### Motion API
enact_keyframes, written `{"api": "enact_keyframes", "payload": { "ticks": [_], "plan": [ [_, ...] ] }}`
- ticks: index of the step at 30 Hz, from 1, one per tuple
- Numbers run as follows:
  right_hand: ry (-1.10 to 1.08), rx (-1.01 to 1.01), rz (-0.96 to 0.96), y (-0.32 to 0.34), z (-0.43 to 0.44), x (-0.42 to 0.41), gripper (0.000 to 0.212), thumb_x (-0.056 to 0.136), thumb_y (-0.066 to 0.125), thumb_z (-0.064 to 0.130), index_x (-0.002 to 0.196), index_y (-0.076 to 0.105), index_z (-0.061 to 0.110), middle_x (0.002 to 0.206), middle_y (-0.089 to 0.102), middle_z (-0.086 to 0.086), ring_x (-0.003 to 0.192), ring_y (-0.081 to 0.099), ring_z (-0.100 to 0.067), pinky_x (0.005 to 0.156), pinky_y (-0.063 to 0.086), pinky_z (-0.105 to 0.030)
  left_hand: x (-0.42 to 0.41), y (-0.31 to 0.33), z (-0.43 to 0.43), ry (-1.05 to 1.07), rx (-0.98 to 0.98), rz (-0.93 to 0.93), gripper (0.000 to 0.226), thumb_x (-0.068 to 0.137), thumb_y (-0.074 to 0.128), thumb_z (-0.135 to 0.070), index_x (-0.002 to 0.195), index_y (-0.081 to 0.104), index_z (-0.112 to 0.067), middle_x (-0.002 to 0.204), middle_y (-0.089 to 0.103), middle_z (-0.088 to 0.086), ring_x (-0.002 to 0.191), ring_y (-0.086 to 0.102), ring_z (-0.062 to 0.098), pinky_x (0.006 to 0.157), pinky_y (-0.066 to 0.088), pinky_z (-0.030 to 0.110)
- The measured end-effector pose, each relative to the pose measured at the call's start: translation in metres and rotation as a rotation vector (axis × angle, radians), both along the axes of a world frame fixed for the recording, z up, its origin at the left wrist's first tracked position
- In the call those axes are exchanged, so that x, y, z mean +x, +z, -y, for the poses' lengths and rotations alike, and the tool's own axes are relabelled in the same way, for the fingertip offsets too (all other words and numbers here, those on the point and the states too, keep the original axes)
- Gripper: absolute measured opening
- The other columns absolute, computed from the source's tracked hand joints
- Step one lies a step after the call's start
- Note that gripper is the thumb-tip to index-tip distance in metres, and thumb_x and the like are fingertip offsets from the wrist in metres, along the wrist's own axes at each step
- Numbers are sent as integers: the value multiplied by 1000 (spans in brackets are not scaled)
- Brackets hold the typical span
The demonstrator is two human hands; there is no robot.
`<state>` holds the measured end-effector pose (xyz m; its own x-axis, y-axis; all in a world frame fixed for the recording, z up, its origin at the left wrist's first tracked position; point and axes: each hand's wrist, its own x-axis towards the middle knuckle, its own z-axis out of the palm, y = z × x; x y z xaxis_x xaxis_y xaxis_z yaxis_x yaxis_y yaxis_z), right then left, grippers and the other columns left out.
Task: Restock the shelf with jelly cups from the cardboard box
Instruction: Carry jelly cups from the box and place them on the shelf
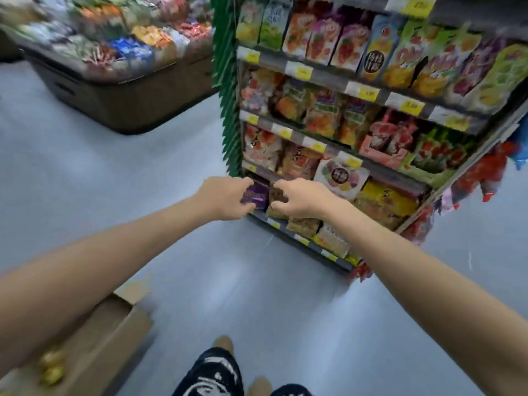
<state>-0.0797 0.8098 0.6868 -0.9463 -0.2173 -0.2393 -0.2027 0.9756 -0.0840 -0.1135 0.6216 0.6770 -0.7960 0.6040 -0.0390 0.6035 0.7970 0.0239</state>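
Left hand (pixel 225 198) gripping upright purple packet (pixel 256 195), right hand (pixel 300 199) clutching brown packet (pixel 278 199), bottom shelf (pixel 288 228)

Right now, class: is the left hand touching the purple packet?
Touching. The head view shows the left hand with fingers curled around the purple packet on the low shelf.

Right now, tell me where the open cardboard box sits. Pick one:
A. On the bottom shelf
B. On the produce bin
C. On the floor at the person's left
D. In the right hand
C: the cardboard box lies on the floor under the left forearm, while both hands, left and right, reach to packets on a low shelf.
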Motion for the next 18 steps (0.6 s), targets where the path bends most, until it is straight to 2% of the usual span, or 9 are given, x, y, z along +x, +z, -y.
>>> {"api": "enact_keyframes", "payload": {
  "ticks": [2, 4, 7, 13, 18],
  "plan": [
    [64, -26, 20, -18, 37, -6, 49, 94, 43, 44, 133, 45, 15, 121, 61, -8, 110, 58, -29, 75, 45, -33, 12, -18, 38, 78, 5, 39, 50, 94, 48, -45, 137, 42, -21, 131, 57, -3, 121, 53, 21, 88, 46, 33],
    [137, -32, 55, -34, 75, -12, 52, 94, 44, 44, 138, 42, 16, 129, 58, -8, 118, 54, -28, 78, 41, -34, 23, -33, 75, 156, 9, 67, 52, 94, 47, -44, 140, 40, -21, 136, 54, -4, 124, 50, 20, 90, 44, 32],
    [235, -39, 87, -50, 133, -20, 56, 94, 45, 45, 143, 38, 17, 131, 57, -6, 121, 52, -27, 90, 45, -38, 39, -53, 130, 294, 11, 107, 53, 94, 48, -44, 140, 39, -20, 137, 53, -4, 125, 50, 19, 89, 42, 31],
    [432, -43, 138, -67, 250, -31, 56, 95, 46, 44, 143, 37, 18, 133, 56, -5, 123, 50, -26, 93, 42, -36, 62, -79, 251, 590, 16, 255, 56, 93, 50, -43, 142, 37, -19, 141, 49, -1, 127, 47, 23, 99, 41, 38],
    [565, -21, 170, -83, 351, -40, 54, 95, 47, 43, 142, 39, 16, 130, 57, -7, 122, 50, -28, 94, 44, -37, 78, -94, 356, 783, 31, 321, 56, 93, 51, -37, 142, 38, -14, 142, 48, 7, 129, 46, 27, 99, 40, 33]
  ]
}}
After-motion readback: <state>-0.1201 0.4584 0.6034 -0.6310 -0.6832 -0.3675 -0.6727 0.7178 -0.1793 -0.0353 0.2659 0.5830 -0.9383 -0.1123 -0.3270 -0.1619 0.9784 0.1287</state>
